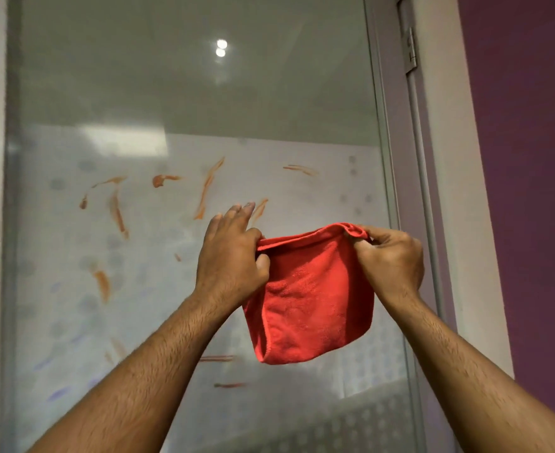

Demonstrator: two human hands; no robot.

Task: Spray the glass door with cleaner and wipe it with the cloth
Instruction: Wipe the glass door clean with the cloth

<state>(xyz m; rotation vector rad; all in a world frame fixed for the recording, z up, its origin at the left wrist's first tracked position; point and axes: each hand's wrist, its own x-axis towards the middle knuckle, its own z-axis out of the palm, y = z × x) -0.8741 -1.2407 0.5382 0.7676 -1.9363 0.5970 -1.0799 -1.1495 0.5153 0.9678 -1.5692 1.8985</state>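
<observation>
A folded red cloth (312,295) hangs in front of the glass door (178,103). My left hand (230,256) pinches its upper left corner between thumb and forefinger, the other fingers stretched out toward the glass. My right hand (392,256) grips the upper right corner with closed fingers. The cloth is stretched between both hands and sags below them. The glass carries several orange smears (117,209) across its middle and lower left. No spray bottle is in view.
A grey door frame (397,178) runs down the right of the glass, with a hinge (410,50) near the top. A purple wall (531,191) stands at the far right. Two ceiling lights (221,48) reflect in the glass.
</observation>
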